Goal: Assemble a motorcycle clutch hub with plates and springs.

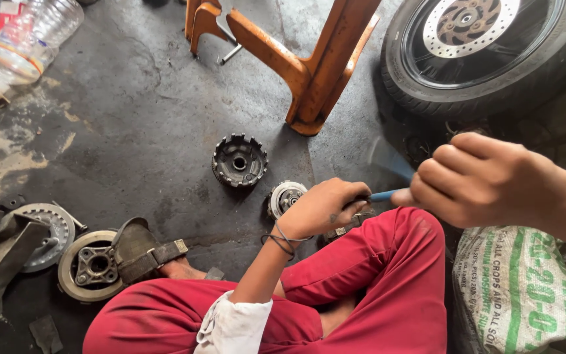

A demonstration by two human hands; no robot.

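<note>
The left hand [325, 206] pressed down on a small metal part [352, 219] (mostly hidden), while the right hand [476, 180] gripped a blue-handled tool [384, 195], fingers curled shut.

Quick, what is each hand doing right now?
Left hand: closed on a small metal part.
Right hand: closed around a blue-handled tool.
</note>
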